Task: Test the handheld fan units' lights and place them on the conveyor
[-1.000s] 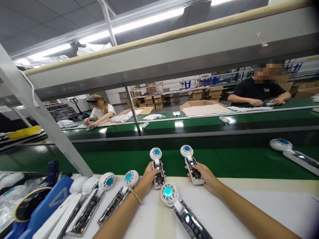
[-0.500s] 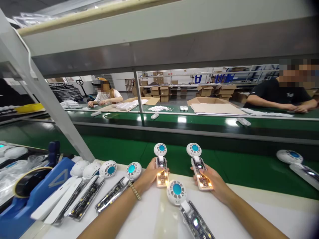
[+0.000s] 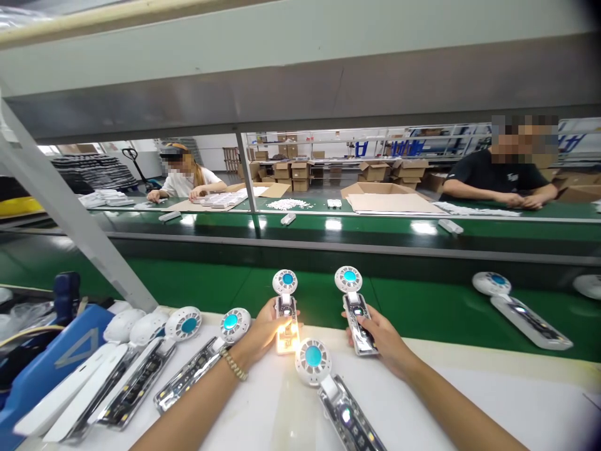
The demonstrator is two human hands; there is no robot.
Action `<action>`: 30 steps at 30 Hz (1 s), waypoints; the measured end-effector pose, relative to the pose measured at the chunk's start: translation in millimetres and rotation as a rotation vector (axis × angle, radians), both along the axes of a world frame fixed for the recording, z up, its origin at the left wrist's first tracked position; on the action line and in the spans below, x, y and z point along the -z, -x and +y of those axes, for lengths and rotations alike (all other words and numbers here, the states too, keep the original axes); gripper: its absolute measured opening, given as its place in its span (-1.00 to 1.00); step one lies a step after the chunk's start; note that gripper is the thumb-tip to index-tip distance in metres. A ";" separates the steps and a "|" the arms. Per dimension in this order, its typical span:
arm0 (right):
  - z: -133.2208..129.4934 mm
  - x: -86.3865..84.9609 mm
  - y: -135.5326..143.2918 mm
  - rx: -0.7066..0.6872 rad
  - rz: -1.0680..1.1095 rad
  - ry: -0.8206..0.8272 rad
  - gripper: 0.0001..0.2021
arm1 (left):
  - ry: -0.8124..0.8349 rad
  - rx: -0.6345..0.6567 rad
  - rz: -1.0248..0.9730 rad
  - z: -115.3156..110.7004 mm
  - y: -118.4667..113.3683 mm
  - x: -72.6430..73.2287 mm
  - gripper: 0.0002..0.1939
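While the left fan (image 3: 286, 305) is clasped in the left hand (image 3: 263, 332), the loose fan (image 3: 340, 401) is seen between the grips, on their near side, long axis slanted, head nearer the left; the right fan (image 3: 357, 308) is clamped in the right hand (image 3: 385, 342).

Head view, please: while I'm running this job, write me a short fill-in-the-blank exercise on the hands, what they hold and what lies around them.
1. The left hand holds a round-headed device whose lower lights are switched ____.
2. The right hand holds a second device, its round head centre coloured ____.
3. The beaded bracelet is worn on the person's ____ side.
4. Beyond the white work surface, the belt is ____.

Missing words: on; blue; left; green.
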State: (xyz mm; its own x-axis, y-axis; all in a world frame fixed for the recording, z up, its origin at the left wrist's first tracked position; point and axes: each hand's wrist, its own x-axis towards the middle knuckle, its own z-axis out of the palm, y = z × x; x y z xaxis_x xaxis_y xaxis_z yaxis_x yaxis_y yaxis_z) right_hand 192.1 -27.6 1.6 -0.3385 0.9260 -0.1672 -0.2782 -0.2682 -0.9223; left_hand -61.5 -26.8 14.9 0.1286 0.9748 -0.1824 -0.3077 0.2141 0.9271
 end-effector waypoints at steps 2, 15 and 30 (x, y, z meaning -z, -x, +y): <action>0.7 1.3 0.5 0.002 -0.010 -0.012 -0.57 | 0.002 -0.010 -0.017 0.7 0.3 0.9 -0.58; 1.8 -0.3 0.7 0.037 0.019 0.028 -0.59 | -0.029 -0.026 -0.066 1.8 3.5 3.9 -0.64; 0.4 -3.0 1.1 -0.008 0.019 0.030 -0.64 | 0.029 -0.005 -0.010 0.4 3.1 1.4 -0.65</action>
State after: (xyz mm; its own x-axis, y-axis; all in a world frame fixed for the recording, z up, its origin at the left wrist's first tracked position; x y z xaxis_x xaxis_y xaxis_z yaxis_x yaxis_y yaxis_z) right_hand 191.0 -27.2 4.6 -0.3493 0.9179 -0.1882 -0.2938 -0.2980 -0.9082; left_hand -64.6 -26.4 13.5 0.1254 0.9698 -0.2094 -0.3181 0.2392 0.9174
